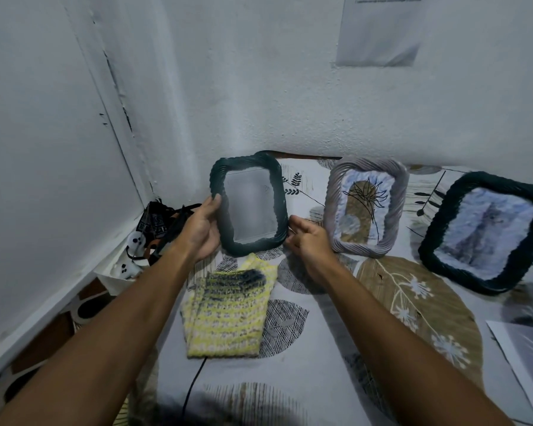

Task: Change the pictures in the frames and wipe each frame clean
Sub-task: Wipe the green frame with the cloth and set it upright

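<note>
My left hand (202,230) pinches the left edge of the dark green frame (249,204), thumb on its front rim, holding it upright just beyond the yellow cloth (228,312); my right hand (308,238) hovers loosely spread just right of that frame, holding nothing. Risk: a one-sided grip may let it twist and tip toward the grey frame (366,207) further right. The pane looks blank, so I could smear it.

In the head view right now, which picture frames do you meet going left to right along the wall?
Dark green frame without a picture, held by the left hand → grey frame with plant picture → dark frame with bluish picture.
</note>
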A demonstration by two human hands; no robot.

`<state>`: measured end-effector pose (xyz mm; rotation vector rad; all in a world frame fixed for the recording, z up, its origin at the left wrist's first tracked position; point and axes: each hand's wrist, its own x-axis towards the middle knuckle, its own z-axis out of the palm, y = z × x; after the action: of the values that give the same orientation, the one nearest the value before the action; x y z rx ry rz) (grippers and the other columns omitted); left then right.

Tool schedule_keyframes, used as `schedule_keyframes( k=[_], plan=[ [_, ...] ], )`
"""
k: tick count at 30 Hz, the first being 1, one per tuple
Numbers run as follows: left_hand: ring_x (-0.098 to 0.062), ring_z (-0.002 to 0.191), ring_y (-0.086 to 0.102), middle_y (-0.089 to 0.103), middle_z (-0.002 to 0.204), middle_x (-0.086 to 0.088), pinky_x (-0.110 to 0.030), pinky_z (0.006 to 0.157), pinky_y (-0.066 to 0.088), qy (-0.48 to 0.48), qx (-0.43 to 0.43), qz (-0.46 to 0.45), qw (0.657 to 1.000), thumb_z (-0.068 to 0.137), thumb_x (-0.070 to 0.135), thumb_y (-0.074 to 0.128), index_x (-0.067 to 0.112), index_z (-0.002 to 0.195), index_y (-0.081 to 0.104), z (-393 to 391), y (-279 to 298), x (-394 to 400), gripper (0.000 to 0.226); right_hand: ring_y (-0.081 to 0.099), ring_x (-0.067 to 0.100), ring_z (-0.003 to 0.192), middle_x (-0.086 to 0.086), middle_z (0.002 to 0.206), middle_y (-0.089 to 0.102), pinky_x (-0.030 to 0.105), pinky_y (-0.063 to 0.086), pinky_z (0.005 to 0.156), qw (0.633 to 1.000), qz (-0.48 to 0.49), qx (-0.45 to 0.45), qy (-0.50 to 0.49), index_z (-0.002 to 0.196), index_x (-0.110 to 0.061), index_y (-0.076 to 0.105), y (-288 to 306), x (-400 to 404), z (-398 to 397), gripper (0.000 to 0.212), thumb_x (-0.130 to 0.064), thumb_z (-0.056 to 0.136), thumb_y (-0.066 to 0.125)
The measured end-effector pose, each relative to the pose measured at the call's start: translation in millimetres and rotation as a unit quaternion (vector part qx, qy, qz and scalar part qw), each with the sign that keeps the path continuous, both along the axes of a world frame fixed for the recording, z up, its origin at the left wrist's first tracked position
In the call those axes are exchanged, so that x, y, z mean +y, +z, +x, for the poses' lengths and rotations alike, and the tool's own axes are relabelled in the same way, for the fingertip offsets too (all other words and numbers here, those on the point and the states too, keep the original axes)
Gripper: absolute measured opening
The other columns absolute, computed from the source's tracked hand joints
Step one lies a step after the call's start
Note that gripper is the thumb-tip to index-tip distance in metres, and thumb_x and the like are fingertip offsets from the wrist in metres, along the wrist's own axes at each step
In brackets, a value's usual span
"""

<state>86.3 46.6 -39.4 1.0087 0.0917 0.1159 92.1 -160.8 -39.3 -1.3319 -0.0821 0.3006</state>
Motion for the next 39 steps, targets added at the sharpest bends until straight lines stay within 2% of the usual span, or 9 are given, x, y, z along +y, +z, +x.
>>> schedule_keyframes(
  k=[4,8,11,14,20,23,25,34,39],
  plan=[
    [-0.027,0.113,0.061,0.067,0.120,-0.009,-0.045,0.092,0.053,-0.008,-0.002,0.001,1.000,0.102,0.023,0.038,0.014,0.128,0.054,-5,1,-4,0.032,0.059,0.016,0.053,-0.003,0.106,0.069,0.019,0.037,0.040,1.000,-0.010,0.010,-0.005,0.139,-0.006,0.046,-3,-2,-7,0.059,0.020,0.087,0.033],
    [-0.031,0.121,0.056,0.060,0.130,-0.014,-0.048,0.097,0.048,-0.007,0.002,0.006,1.000,0.102,0.023,0.038,0.012,0.134,0.050,-8,-1,-4,0.036,0.050,0.051,0.114,-0.017,0.091,0.071,0.022,0.039,0.051,1.000,0.014,0.011,-0.010,0.139,-0.004,0.047,-10,-2,-4,0.061,0.022,0.084,0.035],
    [-0.032,0.123,0.055,0.059,0.131,-0.015,-0.049,0.099,0.047,-0.006,0.005,0.007,1.000,0.101,0.024,0.039,0.012,0.132,0.052,-9,-3,-4,0.036,0.054,0.043,0.113,-0.020,0.084,0.071,0.022,0.041,0.055,0.999,0.026,0.016,-0.012,0.136,-0.002,0.048,-6,-2,-7,0.059,0.023,0.085,0.034],
    [-0.032,0.121,0.056,0.062,0.128,-0.015,-0.049,0.098,0.048,-0.006,0.005,0.003,1.000,0.100,0.025,0.041,0.013,0.129,0.054,-11,-3,-5,0.034,0.062,0.031,0.105,-0.008,0.109,0.069,0.022,0.045,0.062,0.999,0.033,0.022,-0.017,0.137,-0.001,0.047,-4,-5,-9,0.058,0.023,0.085,0.034],
    [-0.032,0.122,0.056,0.062,0.128,-0.014,-0.051,0.100,0.046,-0.009,0.002,0.009,1.000,0.097,0.028,0.043,0.014,0.128,0.054,-14,-6,-6,0.035,0.048,0.052,0.117,-0.018,0.090,0.070,0.022,0.038,0.051,0.999,0.022,0.017,-0.020,0.137,-0.002,0.047,-13,-5,-3,0.059,0.023,0.085,0.034],
    [-0.031,0.120,0.057,0.062,0.127,-0.014,-0.049,0.095,0.050,-0.008,0.000,0.000,1.000,0.098,0.026,0.042,0.014,0.129,0.054,-15,-5,-9,0.036,0.065,0.018,0.090,0.005,0.122,0.064,0.013,0.042,0.046,0.999,0.022,0.019,-0.013,0.137,0.002,0.045,-9,-9,-5,0.059,0.025,0.084,0.032],
    [-0.030,0.119,0.058,0.063,0.126,-0.014,-0.047,0.093,0.052,-0.005,0.001,-0.004,1.000,0.099,0.025,0.042,0.014,0.128,0.054,-15,-5,-11,0.034,0.062,0.008,0.078,0.000,0.114,0.065,0.012,0.042,0.044,1.000,0.019,0.016,-0.001,0.136,0.001,0.047,-9,-9,-5,0.059,0.025,0.084,0.033],
    [-0.033,0.123,0.055,0.059,0.131,-0.016,-0.052,0.097,0.048,0.009,0.012,-0.001,1.000,0.098,0.027,0.043,0.013,0.133,0.051,-12,-5,-15,0.038,0.060,0.039,0.101,-0.019,0.078,0.072,0.030,0.044,0.064,0.999,0.038,0.015,-0.003,0.133,-0.002,0.050,-15,-11,0,0.056,0.021,0.085,0.036],
    [-0.035,0.125,0.053,0.058,0.133,-0.017,-0.056,0.105,0.039,0.014,0.018,-0.005,1.000,0.096,0.028,0.045,0.015,0.130,0.054,-12,-4,-18,0.037,0.045,0.033,0.091,-0.006,0.096,0.075,0.033,0.037,0.066,0.999,0.040,0.012,-0.010,0.129,-0.008,0.055,-23,-8,3,0.056,0.018,0.084,0.036]
  ],
)
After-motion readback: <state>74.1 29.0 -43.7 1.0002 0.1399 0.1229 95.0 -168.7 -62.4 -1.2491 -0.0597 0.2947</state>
